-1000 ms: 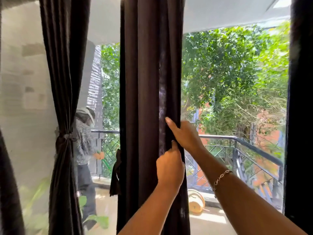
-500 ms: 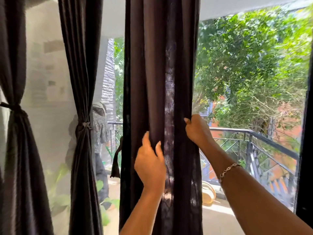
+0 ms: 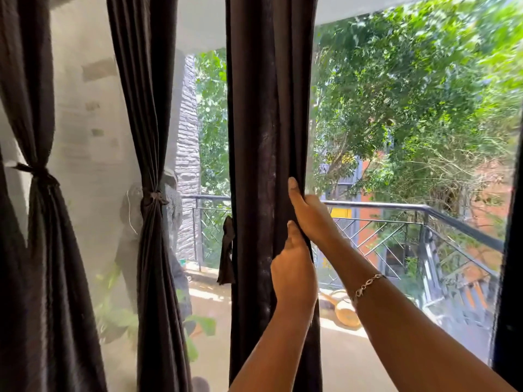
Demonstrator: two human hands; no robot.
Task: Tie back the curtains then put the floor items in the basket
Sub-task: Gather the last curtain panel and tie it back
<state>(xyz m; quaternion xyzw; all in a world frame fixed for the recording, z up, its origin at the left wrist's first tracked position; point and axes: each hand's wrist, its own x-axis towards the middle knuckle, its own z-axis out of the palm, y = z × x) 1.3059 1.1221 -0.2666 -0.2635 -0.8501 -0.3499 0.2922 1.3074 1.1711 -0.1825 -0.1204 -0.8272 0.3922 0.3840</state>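
A dark brown curtain (image 3: 254,137) hangs loose in front of the glass at centre. My right hand (image 3: 310,219) grips its right edge at about rail height, fingers curled round the fabric. Just below, my left hand (image 3: 294,275) clutches the same edge. A loose tie-back strip (image 3: 227,253) dangles at the curtain's left side. Two more curtains, one in the middle left (image 3: 152,108) and one at far left (image 3: 34,108), are each cinched with a tie. No basket or floor items are in view.
A big glass pane (image 3: 396,137) looks onto a balcony with a metal railing (image 3: 424,210) and trees. Another dark curtain edge (image 3: 512,250) runs down the far right. A round wooden object (image 3: 346,314) lies on the balcony floor. A person's reflection (image 3: 169,222) shows in the glass.
My left hand moved right from the middle of the curtain to its right edge, under my right hand. The view shifted left, so the far-left tied curtain shows more.
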